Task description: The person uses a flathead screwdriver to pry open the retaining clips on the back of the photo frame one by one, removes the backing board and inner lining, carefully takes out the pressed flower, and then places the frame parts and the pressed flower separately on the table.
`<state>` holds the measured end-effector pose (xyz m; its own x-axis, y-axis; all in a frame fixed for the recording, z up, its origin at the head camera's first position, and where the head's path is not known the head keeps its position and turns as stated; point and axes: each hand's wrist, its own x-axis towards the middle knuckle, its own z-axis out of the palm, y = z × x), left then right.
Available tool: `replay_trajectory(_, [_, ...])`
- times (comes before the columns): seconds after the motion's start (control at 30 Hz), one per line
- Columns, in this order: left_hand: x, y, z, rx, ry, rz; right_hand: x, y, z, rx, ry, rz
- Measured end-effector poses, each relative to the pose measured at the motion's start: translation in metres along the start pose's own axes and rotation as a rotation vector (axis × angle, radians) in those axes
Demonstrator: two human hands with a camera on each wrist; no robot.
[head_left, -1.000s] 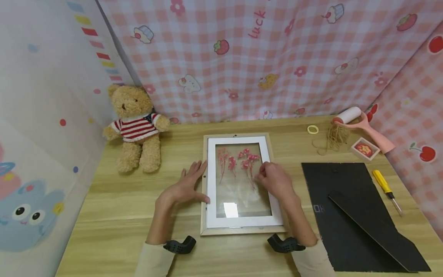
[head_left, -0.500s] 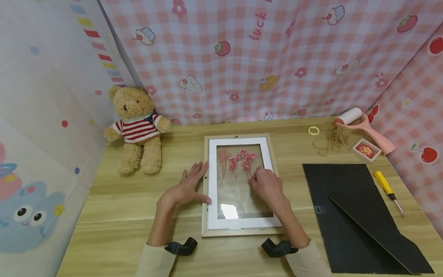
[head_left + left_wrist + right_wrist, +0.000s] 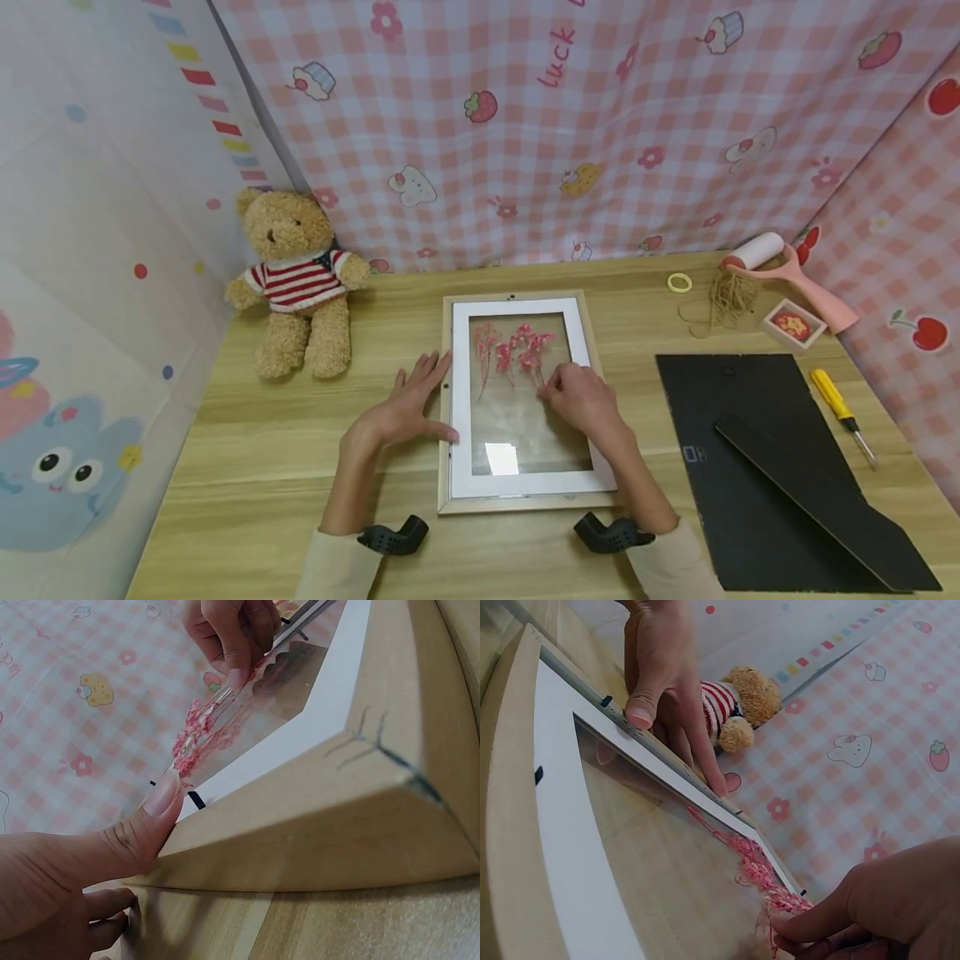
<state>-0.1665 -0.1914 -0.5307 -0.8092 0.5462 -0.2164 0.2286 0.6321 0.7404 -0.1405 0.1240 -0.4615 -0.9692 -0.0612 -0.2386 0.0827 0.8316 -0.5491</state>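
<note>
A light wooden picture frame [image 3: 525,503] lies on the table, with a white mat [image 3: 517,485] round its glass. Over the glass are a pale pink dried-flower sprig [image 3: 484,337] at the left, a short pink sprig [image 3: 503,358] beside it, and a fuller pink sprig [image 3: 534,343] at the right. My right hand [image 3: 585,404] pinches the fuller sprig by its stem, low over the glass. With fingers spread, my left hand [image 3: 405,408] rests along the frame's left side; in the left wrist view its thumb [image 3: 161,799] lies on the edge.
A black backing board [image 3: 750,500] with its stand lies at the right, beside a yellow screwdriver [image 3: 832,400]. Twine [image 3: 727,300], a yellow ring [image 3: 678,283], a small box [image 3: 793,325] and a pink-handled roller [image 3: 802,279] sit at the back right. A teddy bear [image 3: 300,283] leans at the back left.
My right hand has moved left over the glass, bringing the fuller sprig closer to the short one; its flower heads now overlap in the head view. My left hand has stayed put.
</note>
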Motion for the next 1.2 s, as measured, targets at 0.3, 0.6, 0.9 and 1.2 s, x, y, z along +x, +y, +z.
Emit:
replay_trajectory(0.3, [-0.001,0.002,0.000,0.002,-0.004,0.000,-0.002,0.000,-0.005,0.065,0.001,-0.010])
replay_trajectory(0.6, [-0.001,-0.001,0.000,-0.009,-0.003,0.008,0.001,0.005,-0.007,0.108,0.001,-0.008])
replay_trajectory(0.9, [0.000,-0.005,0.000,-0.034,0.001,0.025,0.002,0.007,-0.014,0.158,0.008,-0.017])
replay_trajectory(1.2, [0.000,-0.005,0.000,-0.038,-0.004,0.021,0.001,0.011,-0.021,0.193,0.013,-0.008])
